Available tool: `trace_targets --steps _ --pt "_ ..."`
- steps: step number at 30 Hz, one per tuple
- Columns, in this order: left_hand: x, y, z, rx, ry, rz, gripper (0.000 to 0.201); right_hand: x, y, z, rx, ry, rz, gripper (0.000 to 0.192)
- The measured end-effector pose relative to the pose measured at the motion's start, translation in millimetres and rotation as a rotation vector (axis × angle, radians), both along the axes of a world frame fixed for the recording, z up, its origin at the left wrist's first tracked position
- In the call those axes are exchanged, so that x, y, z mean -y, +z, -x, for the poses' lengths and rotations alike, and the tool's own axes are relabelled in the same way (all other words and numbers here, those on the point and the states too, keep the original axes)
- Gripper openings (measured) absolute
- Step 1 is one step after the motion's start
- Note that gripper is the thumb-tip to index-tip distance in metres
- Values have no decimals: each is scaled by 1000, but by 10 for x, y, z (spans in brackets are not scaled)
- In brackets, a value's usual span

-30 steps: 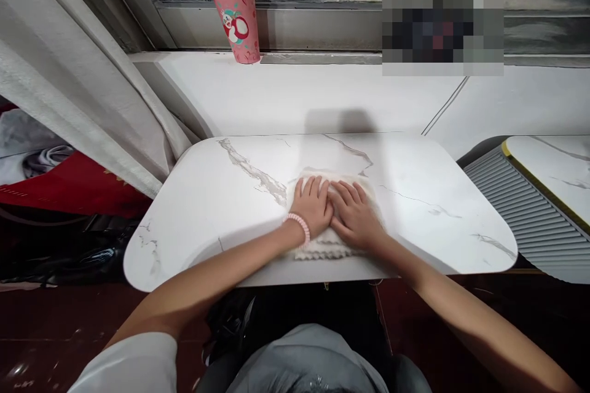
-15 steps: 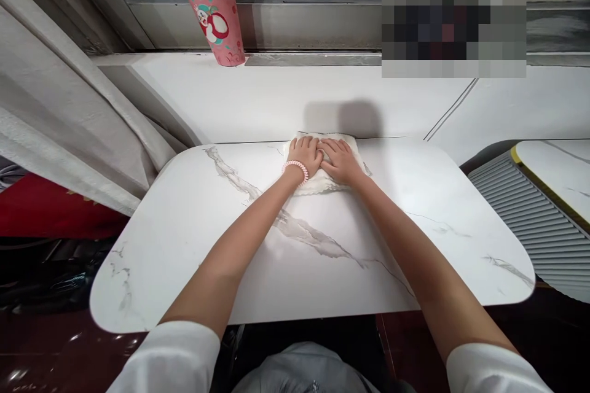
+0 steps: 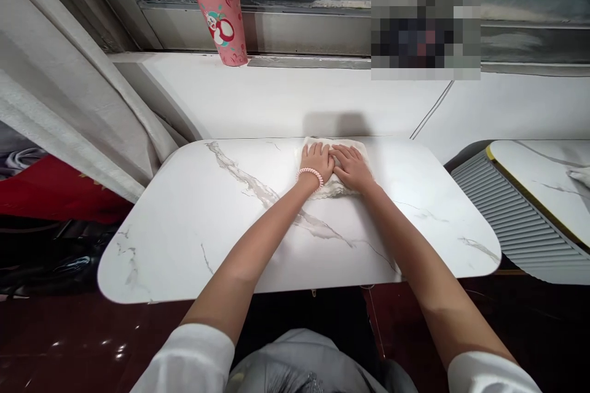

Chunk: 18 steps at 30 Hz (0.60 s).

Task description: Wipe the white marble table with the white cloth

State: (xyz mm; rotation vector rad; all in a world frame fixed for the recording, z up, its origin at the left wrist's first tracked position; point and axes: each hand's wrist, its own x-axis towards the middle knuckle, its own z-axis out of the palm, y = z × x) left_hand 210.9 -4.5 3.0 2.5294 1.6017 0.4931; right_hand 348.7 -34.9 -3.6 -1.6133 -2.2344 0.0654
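Toward twelve o'clock on the marbled tabletop (image 3: 161, 221), with the wearer's body (image 3: 295, 356) taken as six, a pale cloth (image 3: 340, 189) is pressed flat beneath both hands. It is placed just beside the far edge, where the tabletop is met by a white wall panel (image 3: 267, 98); whether the panel is touched by the cloth cannot be told. No gap is left between cloth and hands, so neither can be called nearer: the nine o'clock half is covered by the left hand (image 3: 318, 159), the three o'clock half by the right hand (image 3: 353, 167). The left hand is laid palm down, its fingers slightly parted and aimed between twelve and one, a pink coiled band (image 3: 311, 171) being worn at the wrist. The right hand is likewise laid palm down, its fingers a little fanned and aimed between ten and eleven, so that the two are angled inward, their inner edges touching or nearly so. Nothing is seen to be pinched by either. The cloth's longer side appears to be laid from nine to three, though this is made uncertain by the slanted view. From the cloth, a pink cup (image 3: 221, 24) is seen between ten and eleven, a pale curtain (image 3: 59, 73) between nine and ten, and a ribbed side table (image 3: 539, 215) at three.
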Motion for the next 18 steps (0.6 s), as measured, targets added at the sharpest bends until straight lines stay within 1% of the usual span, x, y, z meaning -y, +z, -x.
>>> trace_targets --steps 3,5,13,15,18 --pt "223 4 -13 -5 -21 8 50 249 3 -11 6 -11 6 50" --pt "422 6 -13 -8 -35 10 50 456 -9 -29 22 -4 1 50" --pt "1405 -12 -8 -41 -23 -29 50 1377 -68 -154 54 119 -79 50" --pt "1601 -8 -23 -47 -17 -38 50 1550 -74 -186 37 144 -93 49" --pt "1830 4 -68 -52 -21 -45 52 1752 -77 -257 -7 172 -94 47"
